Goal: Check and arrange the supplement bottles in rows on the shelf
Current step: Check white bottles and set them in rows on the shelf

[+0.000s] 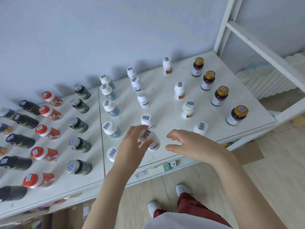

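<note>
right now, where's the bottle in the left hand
Head view, centre: the left hand grips the bottle near the front edge of the shelf, just nearer than the next white bottle in its row.

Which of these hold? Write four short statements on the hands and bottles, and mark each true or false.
1. The left hand holds a white bottle. True.
2. The right hand grips a gold-capped bottle. False: it holds nothing, and its fingers hang loosely curled over the shelf.
3. Four gold-capped bottles stand in a row at the shelf's right end. True.
4. The red bottles lie on their sides. False: all five stand upright in a row.
</note>
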